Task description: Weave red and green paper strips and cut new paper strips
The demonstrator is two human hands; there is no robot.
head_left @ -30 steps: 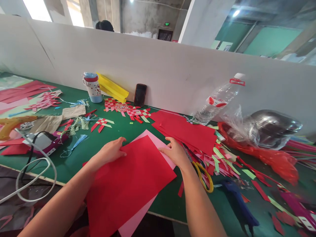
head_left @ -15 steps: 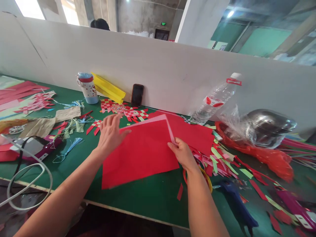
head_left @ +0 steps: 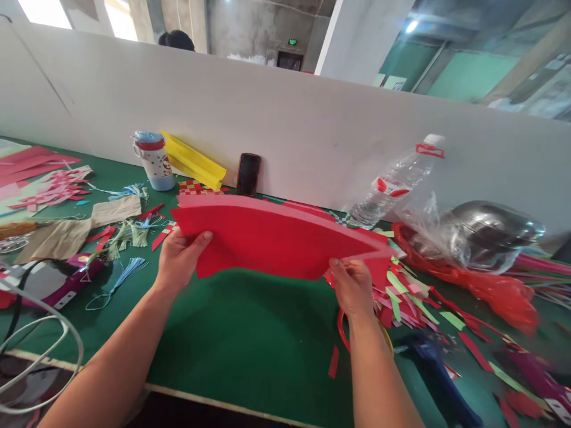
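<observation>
Indoors, partition (head_left: 294, 125) behind green table (head_left: 250, 342), red paper (head_left: 267, 241) in left hand (head_left: 178, 260) and right hand (head_left: 355, 288).

White partition (head_left: 289, 131), green tabletop (head_left: 250, 345), concrete wall (head_left: 250, 27) — patchy, overhead lamp (head_left: 411, 27) (glowing)

Near side of red sheet (head_left: 263, 244): open tabletop (head_left: 250, 339), passable. Right of sheet: paper scraps (head_left: 410, 297). Left: blue tassel (head_left: 127, 270). Beyond: cup (head_left: 157, 165) toward left end, phone (head_left: 248, 174), bottle (head_left: 390, 185) toward right end, partition (head_left: 307, 125) blocking.
</observation>
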